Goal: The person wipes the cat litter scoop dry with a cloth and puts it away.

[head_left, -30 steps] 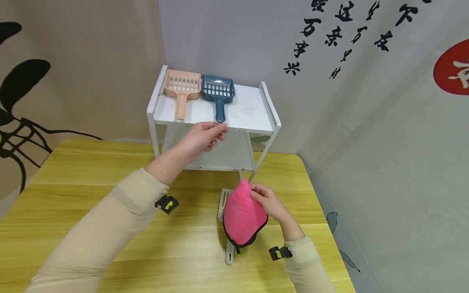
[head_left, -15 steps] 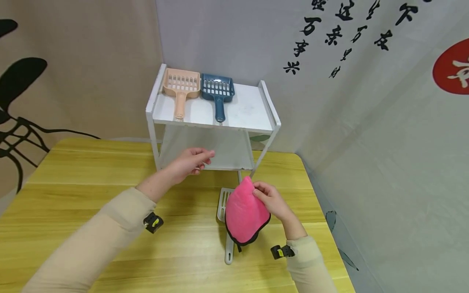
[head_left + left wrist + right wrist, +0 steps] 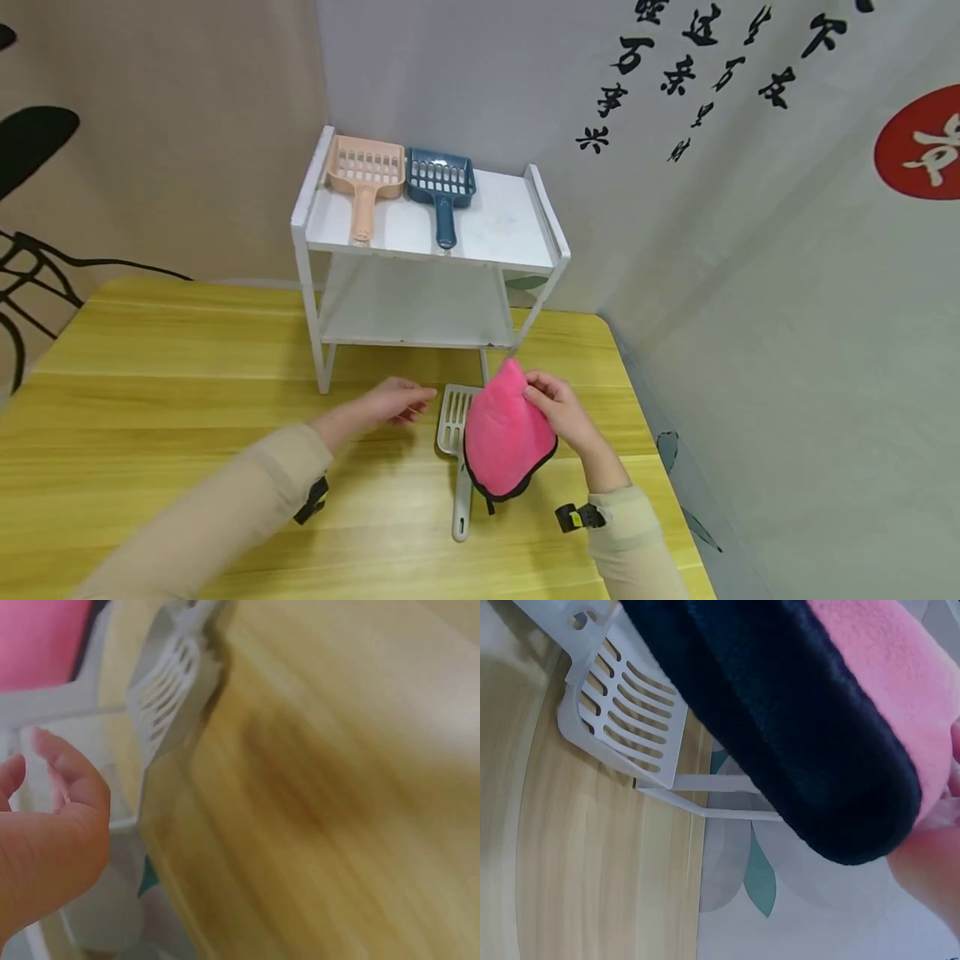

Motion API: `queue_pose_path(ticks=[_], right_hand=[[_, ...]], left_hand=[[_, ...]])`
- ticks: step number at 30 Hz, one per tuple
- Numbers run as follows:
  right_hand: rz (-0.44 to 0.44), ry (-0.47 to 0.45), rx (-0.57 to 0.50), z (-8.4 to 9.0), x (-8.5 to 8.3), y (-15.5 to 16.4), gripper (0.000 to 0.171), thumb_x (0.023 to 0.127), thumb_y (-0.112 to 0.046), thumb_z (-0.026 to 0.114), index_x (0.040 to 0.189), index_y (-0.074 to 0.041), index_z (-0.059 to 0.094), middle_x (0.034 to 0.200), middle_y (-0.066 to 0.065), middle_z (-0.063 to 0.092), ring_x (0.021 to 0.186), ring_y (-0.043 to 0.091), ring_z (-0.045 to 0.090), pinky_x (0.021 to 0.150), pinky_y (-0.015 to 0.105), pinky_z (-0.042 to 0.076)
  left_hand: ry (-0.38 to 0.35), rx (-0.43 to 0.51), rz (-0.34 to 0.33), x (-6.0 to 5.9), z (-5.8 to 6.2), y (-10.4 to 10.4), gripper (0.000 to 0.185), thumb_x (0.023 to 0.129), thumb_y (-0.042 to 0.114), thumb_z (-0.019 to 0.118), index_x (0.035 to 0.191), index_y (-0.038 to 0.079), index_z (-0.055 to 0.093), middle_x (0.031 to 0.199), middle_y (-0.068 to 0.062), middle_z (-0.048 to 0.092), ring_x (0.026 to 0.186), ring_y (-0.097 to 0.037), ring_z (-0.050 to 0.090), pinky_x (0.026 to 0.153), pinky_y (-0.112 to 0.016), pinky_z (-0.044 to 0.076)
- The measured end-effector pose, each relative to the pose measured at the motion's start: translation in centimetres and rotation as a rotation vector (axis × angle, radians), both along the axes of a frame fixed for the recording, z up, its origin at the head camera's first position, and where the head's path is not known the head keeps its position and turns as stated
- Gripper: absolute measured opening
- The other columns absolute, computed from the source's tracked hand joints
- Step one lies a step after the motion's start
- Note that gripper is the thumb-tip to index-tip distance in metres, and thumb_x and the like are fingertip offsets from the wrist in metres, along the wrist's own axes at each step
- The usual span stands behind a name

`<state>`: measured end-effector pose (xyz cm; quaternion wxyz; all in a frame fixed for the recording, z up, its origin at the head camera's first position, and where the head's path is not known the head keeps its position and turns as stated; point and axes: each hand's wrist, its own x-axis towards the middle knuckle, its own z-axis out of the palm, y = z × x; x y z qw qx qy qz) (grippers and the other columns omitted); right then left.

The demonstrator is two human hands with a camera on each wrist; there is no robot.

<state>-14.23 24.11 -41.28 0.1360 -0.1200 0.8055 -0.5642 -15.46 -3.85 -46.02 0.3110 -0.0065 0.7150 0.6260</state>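
Lying flat on the yellow wooden table (image 3: 187, 367), a grey slotted litter scoop (image 3: 455, 433) is seen with its handle pointing toward the person and its slotted head just in front of the white two-tier shelf (image 3: 540, 212). The scoop's right part is covered in the head view by a pink cloth with black edging (image 3: 506, 433), which is pinched at its upper edge by the right hand (image 3: 558, 408), thumb and fingers curled onto the fabric. In the right wrist view the cloth's dark underside (image 3: 780, 727) is shown raised above the scoop's head (image 3: 626, 712); contact between the two cannot be judged. The left hand (image 3: 390, 402) is held low over the table just left of the scoop's head, fingers relaxed and slightly bent, nothing gripped; no contact with the scoop is visible. On the shelf's top tier a peach litter scoop (image 3: 363, 175) and a dark blue litter scoop (image 3: 442, 187) are laid side by side, handles toward the person.
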Motion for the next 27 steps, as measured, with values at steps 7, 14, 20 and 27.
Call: queue_pose_path(ticks=[7,14,20,27], right_hand=[[-0.018,0.009,-0.018,0.1,0.0,0.7,0.027,0.097,-0.007,0.045,0.113,0.014,0.051,0.089,-0.005,0.057,0.075,0.004,0.054,0.067,0.02,0.047],[-0.025,0.005,-0.02,0.1,0.1,1.0,0.026,0.097,-0.006,0.044,0.113,0.014,0.051,0.089,-0.006,0.057,0.075,0.004,0.055,0.067,0.019,0.047],[-0.042,-0.005,-0.018,0.0,0.1,1.4,0.027,0.098,-0.007,0.045,0.114,0.013,0.051,0.09,-0.005,0.056,0.076,0.005,0.054,0.068,0.02,0.047],[-0.055,-0.008,-0.007,-0.3,0.2,2.0,0.029,0.097,-0.008,0.045,0.115,0.014,0.051,0.09,-0.005,0.057,0.077,0.005,0.054,0.068,0.02,0.047]], left_hand=[[-0.07,0.002,-0.032,1.2,-2.3,1.6,0.033,0.095,0.019,0.052,0.106,-0.012,0.053,0.069,0.001,0.055,0.05,-0.002,0.049,0.048,-0.013,0.046],[-0.092,-0.001,-0.051,2.1,-3.9,2.5,0.026,0.095,0.016,0.05,0.098,-0.009,0.056,0.063,0.001,0.056,0.045,-0.003,0.049,0.045,-0.014,0.046],[-0.102,-0.045,-0.057,2.8,-4.4,2.8,0.027,0.095,0.017,0.05,0.095,-0.009,0.057,0.061,0.001,0.055,0.044,-0.004,0.048,0.045,-0.016,0.047],[-0.133,-0.088,-0.051,3.4,-4.9,3.3,0.027,0.094,0.018,0.051,0.098,-0.008,0.059,0.068,-0.002,0.058,0.047,-0.005,0.05,0.047,-0.017,0.049]])
